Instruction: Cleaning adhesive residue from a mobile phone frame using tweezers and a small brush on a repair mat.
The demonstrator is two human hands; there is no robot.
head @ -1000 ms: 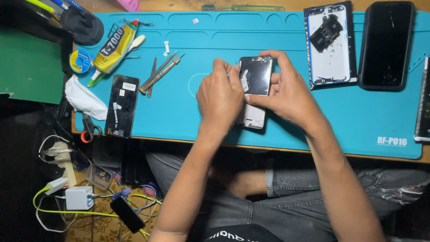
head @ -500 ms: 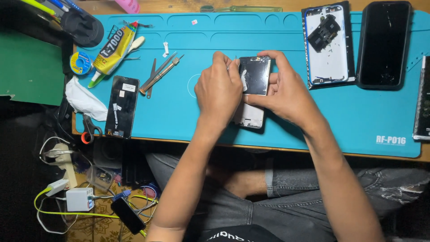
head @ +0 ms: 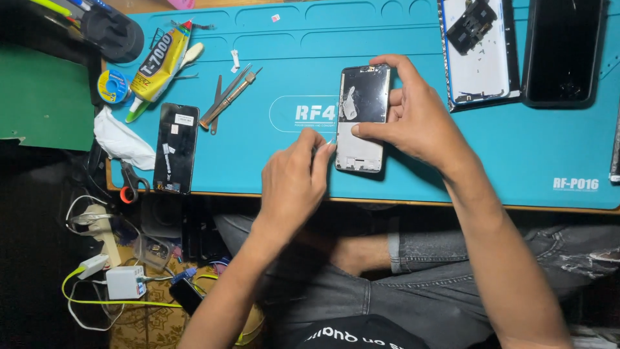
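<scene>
Phone frame [head: 361,119] lies on the teal mat [head: 504,155] of my desk, long axis running straight away from me, top end far, bottom end near the front edge. My right hand [head: 420,119] grasps it from the right side: thumb laid across the pale lower half, index hooked over the top corner, other fingers behind the right edge. My left hand [head: 294,187] sits just below-left of the frame, fingers pinched together w/ tips touching the left edge approx. mid-length; whether a small pick is between them I cannot tell. So the frame is up and right of the left fingertips, and the right hand is the nearer, steadying one. Tweezers [head: 227,98] and glue tube [head: 158,68] rest well apart to the left; opened phone [head: 478,55] is far right.
</scene>
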